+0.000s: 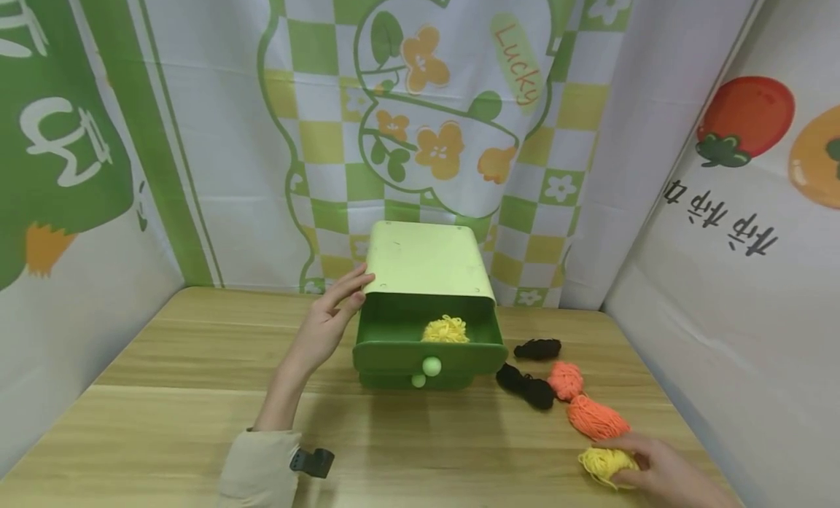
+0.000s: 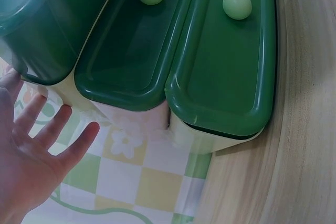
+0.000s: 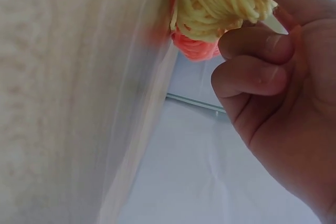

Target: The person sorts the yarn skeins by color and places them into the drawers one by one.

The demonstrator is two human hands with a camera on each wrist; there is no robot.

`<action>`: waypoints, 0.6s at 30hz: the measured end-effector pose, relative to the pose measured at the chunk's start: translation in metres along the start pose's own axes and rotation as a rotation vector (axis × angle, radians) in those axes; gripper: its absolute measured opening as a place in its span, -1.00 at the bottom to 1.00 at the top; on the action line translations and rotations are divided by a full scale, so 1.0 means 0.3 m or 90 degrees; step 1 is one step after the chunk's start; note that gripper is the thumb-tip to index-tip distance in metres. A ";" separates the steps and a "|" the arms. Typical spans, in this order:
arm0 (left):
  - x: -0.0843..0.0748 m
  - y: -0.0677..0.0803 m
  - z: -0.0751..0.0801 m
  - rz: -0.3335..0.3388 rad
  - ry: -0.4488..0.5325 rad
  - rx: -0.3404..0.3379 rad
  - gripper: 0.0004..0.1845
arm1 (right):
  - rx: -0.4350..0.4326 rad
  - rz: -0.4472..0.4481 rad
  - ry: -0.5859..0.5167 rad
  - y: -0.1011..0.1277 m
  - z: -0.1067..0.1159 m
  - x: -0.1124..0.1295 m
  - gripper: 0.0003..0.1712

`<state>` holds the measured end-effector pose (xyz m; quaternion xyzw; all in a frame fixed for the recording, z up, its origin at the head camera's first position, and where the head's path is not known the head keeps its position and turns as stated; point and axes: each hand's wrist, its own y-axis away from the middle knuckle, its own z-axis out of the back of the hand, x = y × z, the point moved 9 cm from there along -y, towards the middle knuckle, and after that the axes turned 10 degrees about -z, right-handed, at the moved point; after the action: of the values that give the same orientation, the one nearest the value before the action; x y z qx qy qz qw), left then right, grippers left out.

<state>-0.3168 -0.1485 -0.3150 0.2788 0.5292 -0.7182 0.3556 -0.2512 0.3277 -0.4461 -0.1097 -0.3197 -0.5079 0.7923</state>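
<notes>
**Yellow yarn gripped at the table's near right corner**

Soft, stringy yellow yarn bundle (image 1: 607, 464), a loose skein, sits at the near right corner of the wooden table (image 1: 164, 391). Right hand (image 1: 663, 470) has its fingers curled round it; the right wrist view shows the strands (image 3: 220, 1) bunched above bent fingers (image 3: 252, 61), with a patch of orange behind.

Just beyond it, along the right edge: two fuzzy orange bundles (image 1: 587, 406) lying end to end, touching. Two black bundles (image 1: 528, 384) lie further in, between the orange ones and the drawer box.

Drawer box (image 1: 426, 304): smooth plastic, pale green rounded shell, dark green drawers with round pale knobs (image 1: 431, 366). It stands near the far edge, roughly mid-table. Top drawer is pulled out; a second yellow bundle (image 1: 446, 330) rests inside it, against the back.

Left hand (image 1: 328, 322) lies flat, fingers straight, fingertips touching the box's left upper corner. Left wrist view shows the spread palm (image 2: 37, 150) beside the glossy drawer fronts (image 2: 220, 61).

Bare wood grain runs open across the left half and the near middle of the table. Printed cloth walls close in the left, far and right sides.
</notes>
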 end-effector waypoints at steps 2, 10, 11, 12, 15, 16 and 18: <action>-0.002 0.000 -0.001 -0.001 -0.002 -0.001 -0.57 | -0.010 0.004 0.004 0.000 0.003 0.003 -0.52; -0.003 -0.002 -0.002 0.000 -0.009 0.002 -0.57 | -0.023 0.010 0.006 -0.001 0.014 0.026 -0.51; -0.003 -0.002 -0.002 0.001 -0.009 0.003 -0.57 | -0.026 0.010 0.007 -0.001 0.016 0.029 -0.51; -0.003 -0.001 -0.002 0.002 -0.008 0.004 -0.57 | -0.034 0.011 0.011 0.000 0.020 0.033 -0.51; -0.003 0.001 -0.001 0.004 -0.006 0.005 -0.57 | -0.058 0.002 0.026 0.002 0.030 0.040 -0.53; -0.003 0.001 -0.001 0.005 -0.005 0.005 -0.57 | -0.067 -0.001 0.035 0.002 0.034 0.043 -0.54; -0.002 0.002 -0.001 0.005 -0.005 0.005 -0.57 | -0.085 0.003 0.055 0.002 0.042 0.053 -0.57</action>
<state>-0.3160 -0.1483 -0.3147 0.2796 0.5242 -0.7197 0.3593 -0.2511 0.3227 -0.4264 -0.1410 -0.2504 -0.5305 0.7975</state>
